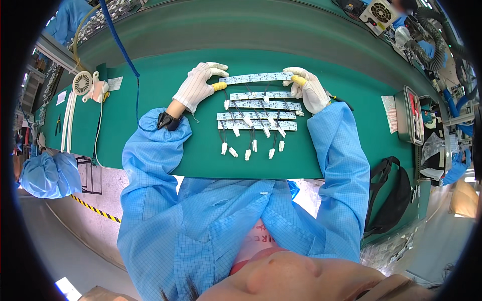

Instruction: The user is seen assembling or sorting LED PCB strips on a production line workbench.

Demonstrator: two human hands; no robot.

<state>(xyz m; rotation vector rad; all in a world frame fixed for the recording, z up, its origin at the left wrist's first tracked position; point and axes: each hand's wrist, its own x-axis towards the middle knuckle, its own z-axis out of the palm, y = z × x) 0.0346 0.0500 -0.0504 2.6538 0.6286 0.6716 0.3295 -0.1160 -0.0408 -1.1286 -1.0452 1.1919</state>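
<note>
In the head view, the upper circuit strip lay crosswise toward the counter's far edge, an end at each hand. The left hand had finger and thumb on either side of its left end; whether they pinched it I could not tell. The right hand seemed closed on the other end, so uneven force between the hands could have twisted or flexed the thin board.

Four lower circuit strips lay in rows between it and the near edge, their thin leads crossing neighbouring boards. A lead snagged beneath a board could have dragged the rows askew or strained its joint. The white connectors lay loose toward the near edge, where a sweeping sleeve might have caught them. A dark-handled tool just beside the right cuff risked being nudged into the boards.
</note>
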